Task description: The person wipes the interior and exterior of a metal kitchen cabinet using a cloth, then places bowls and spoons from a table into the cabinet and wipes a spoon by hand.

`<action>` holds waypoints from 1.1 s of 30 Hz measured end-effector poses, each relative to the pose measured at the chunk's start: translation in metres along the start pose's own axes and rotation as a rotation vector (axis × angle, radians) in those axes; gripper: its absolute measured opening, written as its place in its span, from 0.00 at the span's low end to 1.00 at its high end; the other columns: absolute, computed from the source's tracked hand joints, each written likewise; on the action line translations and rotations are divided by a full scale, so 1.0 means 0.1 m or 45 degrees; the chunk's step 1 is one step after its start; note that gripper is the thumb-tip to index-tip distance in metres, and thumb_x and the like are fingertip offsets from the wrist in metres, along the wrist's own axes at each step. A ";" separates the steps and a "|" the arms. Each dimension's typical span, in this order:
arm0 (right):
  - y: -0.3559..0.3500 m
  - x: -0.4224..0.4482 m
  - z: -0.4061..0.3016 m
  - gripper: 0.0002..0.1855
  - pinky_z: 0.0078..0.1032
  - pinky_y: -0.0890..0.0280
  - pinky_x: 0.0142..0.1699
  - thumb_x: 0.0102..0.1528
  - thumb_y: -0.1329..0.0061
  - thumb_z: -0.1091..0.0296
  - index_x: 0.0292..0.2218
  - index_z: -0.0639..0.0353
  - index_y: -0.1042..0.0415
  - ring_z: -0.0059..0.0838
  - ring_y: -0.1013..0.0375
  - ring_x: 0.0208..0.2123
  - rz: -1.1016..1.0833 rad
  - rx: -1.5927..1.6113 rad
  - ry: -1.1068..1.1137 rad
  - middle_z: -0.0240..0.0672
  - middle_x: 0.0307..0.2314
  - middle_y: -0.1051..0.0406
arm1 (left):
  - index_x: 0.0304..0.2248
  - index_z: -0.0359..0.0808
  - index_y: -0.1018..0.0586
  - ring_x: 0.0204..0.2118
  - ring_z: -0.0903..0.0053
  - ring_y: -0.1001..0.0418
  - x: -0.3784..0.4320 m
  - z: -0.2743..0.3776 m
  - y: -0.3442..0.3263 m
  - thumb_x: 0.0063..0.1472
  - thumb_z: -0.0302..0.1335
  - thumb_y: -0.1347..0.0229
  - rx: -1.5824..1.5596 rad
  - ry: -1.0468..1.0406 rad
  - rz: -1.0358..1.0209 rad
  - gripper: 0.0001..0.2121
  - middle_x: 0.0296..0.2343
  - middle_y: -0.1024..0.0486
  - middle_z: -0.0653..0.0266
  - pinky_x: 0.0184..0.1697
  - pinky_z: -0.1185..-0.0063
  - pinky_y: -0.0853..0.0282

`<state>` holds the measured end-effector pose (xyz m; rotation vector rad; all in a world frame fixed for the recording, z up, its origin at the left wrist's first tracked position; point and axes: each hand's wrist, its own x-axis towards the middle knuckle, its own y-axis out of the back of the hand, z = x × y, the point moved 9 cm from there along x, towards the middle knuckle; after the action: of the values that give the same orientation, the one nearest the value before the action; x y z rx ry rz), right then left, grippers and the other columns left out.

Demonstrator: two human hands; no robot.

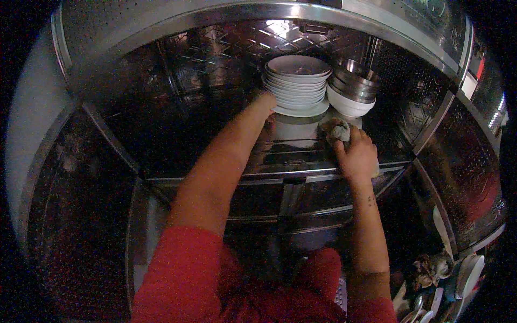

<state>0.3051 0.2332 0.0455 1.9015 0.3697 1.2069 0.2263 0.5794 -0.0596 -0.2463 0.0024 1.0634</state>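
My left hand (267,104) is at the left edge of a stack of white plates (297,91), its fingers on the rim of the wide bottom plate. The fingertips are partly hidden. My right hand (359,155) is closed around a crumpled greyish cloth (340,131), low over the front part of the dark, shiny metal shelf (299,145). Just beyond it, metal bowls (355,82) are nested in white bowls (351,104), close to the right side of the plates.
Metal cabinet doors stand open at left (80,226) and right (460,189). A steel edge (258,12) curves above the shelf opening. Below the shelf run metal rails (323,212). Spoon-like utensils (424,313) and a pale dish (470,276) are at lower right.
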 end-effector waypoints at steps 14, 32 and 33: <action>0.03 -0.02 0.04 0.24 0.37 0.41 0.41 0.44 0.54 0.61 0.43 0.60 0.38 0.45 0.36 0.37 0.078 0.097 0.087 0.45 0.34 0.35 | 0.24 0.39 0.25 0.25 0.70 0.30 -0.41 0.62 0.16 0.47 0.23 0.49 1.923 -1.101 -0.299 0.03 0.23 0.28 0.63 0.24 0.76 0.34; -0.06 0.01 -0.02 0.26 0.37 0.39 0.39 0.45 0.55 0.59 0.44 0.61 0.40 0.46 0.35 0.36 0.112 0.026 0.143 0.45 0.33 0.34 | 0.30 0.36 0.28 0.33 0.60 0.34 -0.51 0.86 2.55 0.44 0.26 0.48 1.208 -0.421 0.584 0.10 0.29 0.32 0.53 0.36 0.69 0.38; -0.06 0.01 0.03 0.26 0.37 0.39 0.40 0.45 0.55 0.59 0.45 0.60 0.40 0.46 0.35 0.36 0.089 0.001 0.099 0.45 0.33 0.34 | 0.30 0.36 0.28 0.33 0.59 0.34 -0.55 0.84 2.56 0.44 0.25 0.48 1.080 -0.360 0.770 0.11 0.30 0.32 0.52 0.37 0.68 0.38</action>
<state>0.3092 0.2362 0.0411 1.8852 0.3481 1.3300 -0.0315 0.6670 -0.0222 0.7155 0.2833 1.5891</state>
